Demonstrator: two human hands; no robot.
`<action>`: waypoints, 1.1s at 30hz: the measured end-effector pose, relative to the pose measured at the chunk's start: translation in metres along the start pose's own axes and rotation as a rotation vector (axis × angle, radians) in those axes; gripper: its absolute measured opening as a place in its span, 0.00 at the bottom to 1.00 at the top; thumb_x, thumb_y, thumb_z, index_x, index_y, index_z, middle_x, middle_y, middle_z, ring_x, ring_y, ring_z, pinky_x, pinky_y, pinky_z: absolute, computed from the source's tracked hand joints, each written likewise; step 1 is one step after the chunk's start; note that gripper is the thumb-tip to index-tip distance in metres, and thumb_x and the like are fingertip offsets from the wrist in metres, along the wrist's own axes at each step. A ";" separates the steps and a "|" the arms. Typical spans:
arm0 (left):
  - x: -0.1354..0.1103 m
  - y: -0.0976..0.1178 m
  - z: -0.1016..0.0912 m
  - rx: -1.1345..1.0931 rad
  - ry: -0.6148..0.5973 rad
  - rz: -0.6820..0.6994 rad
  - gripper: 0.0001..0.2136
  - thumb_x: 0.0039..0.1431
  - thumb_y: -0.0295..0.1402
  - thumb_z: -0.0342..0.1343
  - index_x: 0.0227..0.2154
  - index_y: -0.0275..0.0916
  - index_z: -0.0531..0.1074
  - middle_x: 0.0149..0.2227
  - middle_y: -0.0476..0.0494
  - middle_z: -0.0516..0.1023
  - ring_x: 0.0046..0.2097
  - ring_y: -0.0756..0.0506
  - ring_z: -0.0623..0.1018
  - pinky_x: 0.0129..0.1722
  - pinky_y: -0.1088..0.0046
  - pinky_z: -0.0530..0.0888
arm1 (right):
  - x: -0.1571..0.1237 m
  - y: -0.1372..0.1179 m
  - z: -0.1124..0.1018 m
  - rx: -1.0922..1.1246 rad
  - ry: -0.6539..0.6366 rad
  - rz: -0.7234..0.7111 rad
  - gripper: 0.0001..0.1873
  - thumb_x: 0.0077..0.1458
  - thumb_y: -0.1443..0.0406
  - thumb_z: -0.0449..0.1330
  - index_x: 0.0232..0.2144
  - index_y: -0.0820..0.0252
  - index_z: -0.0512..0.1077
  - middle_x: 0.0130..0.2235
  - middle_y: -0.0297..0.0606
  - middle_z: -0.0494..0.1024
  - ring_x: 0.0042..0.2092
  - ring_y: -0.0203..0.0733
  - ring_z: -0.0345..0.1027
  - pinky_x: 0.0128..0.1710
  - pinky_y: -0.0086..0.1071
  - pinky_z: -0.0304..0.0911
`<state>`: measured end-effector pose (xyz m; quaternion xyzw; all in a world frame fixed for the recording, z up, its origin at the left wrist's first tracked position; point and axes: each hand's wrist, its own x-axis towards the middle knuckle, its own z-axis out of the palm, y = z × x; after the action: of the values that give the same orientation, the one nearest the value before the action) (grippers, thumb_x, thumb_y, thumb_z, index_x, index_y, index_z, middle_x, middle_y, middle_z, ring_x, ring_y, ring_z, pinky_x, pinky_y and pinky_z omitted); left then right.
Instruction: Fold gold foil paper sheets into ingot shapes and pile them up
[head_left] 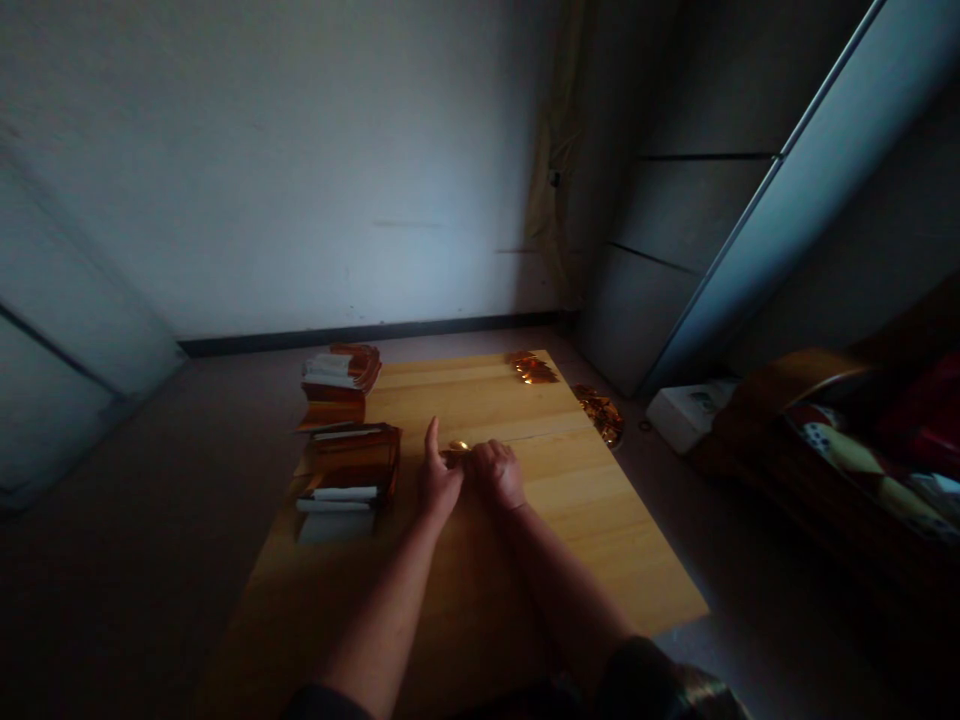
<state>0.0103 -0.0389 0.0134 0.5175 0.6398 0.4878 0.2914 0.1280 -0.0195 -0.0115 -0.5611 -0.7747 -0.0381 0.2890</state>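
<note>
A small piece of shiny gold foil paper (pixel 459 446) is between my two hands, just above or on the wooden table. My left hand (pixel 439 482) grips its left side low near the thumb, while one finger points up and away. On the other side, my right hand (pixel 499 474) is closed with bent fingers against the foil's right end. Much of the foil is hidden by the fingers, so its exact shape cannot be made out. Stacks of orange-gold foil sheets with white paper, a nearer stack (pixel 352 465) and a farther one (pixel 341 370), lie left of my hands.
Several folded gold foil pieces (pixel 534 368) lie at the far right corner of the wooden table (pixel 600 500). Beyond its right edge, lower down, is a heap of similar shiny pieces (pixel 600 415). A white box (pixel 681 415) and a wooden chair (pixel 750 420) stand to the right.
</note>
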 end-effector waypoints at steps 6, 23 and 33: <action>0.000 0.000 -0.004 -0.007 -0.032 -0.008 0.40 0.44 0.33 0.57 0.62 0.41 0.49 0.20 0.58 0.69 0.22 0.52 0.70 0.25 0.79 0.65 | 0.001 0.002 -0.006 0.024 -0.002 -0.025 0.08 0.57 0.66 0.57 0.26 0.59 0.70 0.26 0.33 0.71 0.30 0.35 0.62 0.33 0.29 0.48; 0.002 -0.011 -0.011 -0.115 -0.008 0.060 0.27 0.49 0.32 0.51 0.55 0.38 0.59 0.20 0.58 0.63 0.21 0.53 0.64 0.25 0.79 0.62 | 0.000 0.000 -0.007 -0.028 -0.046 -0.077 0.08 0.58 0.65 0.57 0.27 0.58 0.73 0.28 0.35 0.73 0.32 0.36 0.62 0.34 0.30 0.46; -0.004 -0.010 -0.008 0.095 -0.097 0.089 0.27 0.49 0.29 0.50 0.55 0.40 0.62 0.25 0.52 0.71 0.27 0.51 0.70 0.31 0.75 0.67 | 0.001 -0.005 -0.016 0.026 -0.010 -0.145 0.09 0.60 0.63 0.55 0.32 0.55 0.74 0.32 0.35 0.74 0.35 0.36 0.63 0.37 0.30 0.47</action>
<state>0.0008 -0.0447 0.0065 0.5817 0.6238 0.4435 0.2753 0.1298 -0.0263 0.0036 -0.4999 -0.8152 -0.0459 0.2889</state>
